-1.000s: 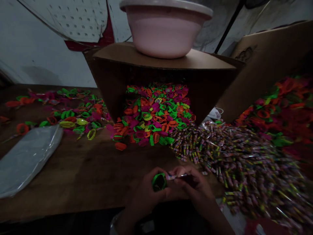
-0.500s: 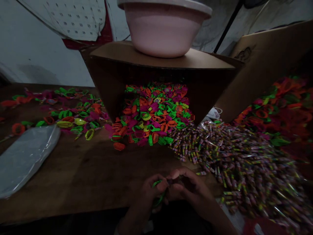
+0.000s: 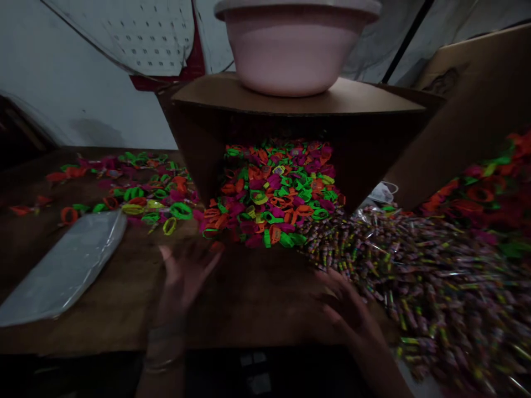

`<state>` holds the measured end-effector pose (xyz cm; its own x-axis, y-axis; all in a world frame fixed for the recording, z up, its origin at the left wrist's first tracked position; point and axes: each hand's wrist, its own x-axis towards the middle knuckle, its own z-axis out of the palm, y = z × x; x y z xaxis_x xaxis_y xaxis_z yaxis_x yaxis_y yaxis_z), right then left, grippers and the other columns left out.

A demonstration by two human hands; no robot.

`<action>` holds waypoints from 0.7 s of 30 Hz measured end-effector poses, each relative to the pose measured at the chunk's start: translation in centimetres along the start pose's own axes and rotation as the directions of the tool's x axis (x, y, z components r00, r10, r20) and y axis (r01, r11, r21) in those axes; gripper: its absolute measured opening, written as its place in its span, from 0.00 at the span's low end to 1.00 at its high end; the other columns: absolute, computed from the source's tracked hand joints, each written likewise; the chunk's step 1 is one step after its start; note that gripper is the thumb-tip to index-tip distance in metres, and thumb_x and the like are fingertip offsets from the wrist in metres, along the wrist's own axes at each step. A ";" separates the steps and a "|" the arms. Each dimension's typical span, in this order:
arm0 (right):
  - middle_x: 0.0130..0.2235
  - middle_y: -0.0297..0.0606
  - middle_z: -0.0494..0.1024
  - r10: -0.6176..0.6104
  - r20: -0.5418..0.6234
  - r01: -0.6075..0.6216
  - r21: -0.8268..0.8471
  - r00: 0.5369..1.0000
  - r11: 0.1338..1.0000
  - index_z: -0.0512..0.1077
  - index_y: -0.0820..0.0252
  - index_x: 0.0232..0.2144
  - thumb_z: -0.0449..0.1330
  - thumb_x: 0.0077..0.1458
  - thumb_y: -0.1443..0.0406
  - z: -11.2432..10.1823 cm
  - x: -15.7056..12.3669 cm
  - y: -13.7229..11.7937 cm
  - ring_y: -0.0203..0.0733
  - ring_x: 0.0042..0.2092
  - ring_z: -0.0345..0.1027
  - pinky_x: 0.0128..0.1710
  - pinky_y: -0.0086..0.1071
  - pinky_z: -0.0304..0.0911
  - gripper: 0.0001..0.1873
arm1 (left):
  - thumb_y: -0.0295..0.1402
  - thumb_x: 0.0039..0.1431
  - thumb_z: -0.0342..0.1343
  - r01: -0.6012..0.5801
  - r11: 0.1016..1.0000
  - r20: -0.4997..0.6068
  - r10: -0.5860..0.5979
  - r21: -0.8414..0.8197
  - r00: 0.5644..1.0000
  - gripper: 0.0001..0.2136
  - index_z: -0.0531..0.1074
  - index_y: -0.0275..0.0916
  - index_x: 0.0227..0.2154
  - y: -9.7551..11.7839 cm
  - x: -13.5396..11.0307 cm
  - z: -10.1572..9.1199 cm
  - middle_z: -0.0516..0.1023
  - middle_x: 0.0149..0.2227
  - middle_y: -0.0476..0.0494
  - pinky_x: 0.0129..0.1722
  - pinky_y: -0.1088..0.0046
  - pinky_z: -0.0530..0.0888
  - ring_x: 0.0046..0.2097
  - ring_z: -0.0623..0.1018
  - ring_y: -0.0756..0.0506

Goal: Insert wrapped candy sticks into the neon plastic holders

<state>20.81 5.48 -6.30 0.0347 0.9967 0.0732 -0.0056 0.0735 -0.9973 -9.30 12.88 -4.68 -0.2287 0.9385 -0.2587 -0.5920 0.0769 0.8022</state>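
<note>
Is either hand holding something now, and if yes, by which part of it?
Nothing is visibly held. The left hand is spread open; the right hand, slightly blurred, is partly open with nothing visible in it.

Pink plastic basin (image 3: 296, 52), wall calendar (image 3: 153, 36)
From my end I see the basin resting atop a cardboard box (image 3: 207, 91), the calendar's number grid leftward, a dark pole (image 3: 409, 40) slanting rightward.

Loud neon from here: green, orange, magenta, yellow plastic bands (image 3: 269, 199) past the left hand (image 3: 186, 276), pink-and-yellow patterned wrapped candies (image 3: 415, 276) beside the right hand (image 3: 352, 309), plain pink basin (image 3: 296, 52) beyond.
</note>
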 end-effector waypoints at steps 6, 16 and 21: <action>0.49 0.40 0.78 0.061 -0.039 -0.069 -0.257 0.997 0.964 0.73 0.50 0.48 0.61 0.52 0.59 -1.6 -1.2 1.2 0.48 0.50 0.73 0.44 0.36 0.72 0.19 | 0.35 0.47 0.58 -0.079 0.590 -0.141 0.317 0.804 0.938 0.09 0.72 0.38 0.31 1.5 3.9 -1.9 0.80 0.39 0.41 0.44 0.65 0.74 0.46 0.77 0.39; 0.38 0.47 0.80 -0.221 -0.147 0.000 -0.831 0.964 0.556 0.75 0.60 0.36 0.51 0.50 0.62 -7.5 0.8 3.3 0.51 0.39 0.75 0.39 0.43 0.70 0.15 | 0.28 0.44 0.56 0.033 0.302 -0.159 0.405 0.953 0.900 0.06 0.63 0.39 0.22 1.6 6.7 1.4 0.74 0.26 0.43 0.35 0.67 0.69 0.39 0.76 0.37; 0.34 0.49 0.78 -0.097 0.079 0.099 -0.970 0.992 0.223 0.74 0.61 0.30 0.49 0.46 0.73 -8.0 2.4 3.6 0.51 0.37 0.73 0.37 0.40 0.67 0.14 | 0.30 0.44 0.54 -0.030 0.524 -0.252 0.458 0.851 0.853 0.05 0.63 0.40 0.20 1.7 3.6 1.3 0.71 0.23 0.46 0.35 0.69 0.70 0.39 0.76 0.39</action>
<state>28.81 7.85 -9.82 -0.0440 0.9844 0.1703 0.9713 0.0820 -0.2231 -10.14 16.84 -3.51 -0.6603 0.7509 0.0110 0.3543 0.2986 0.8862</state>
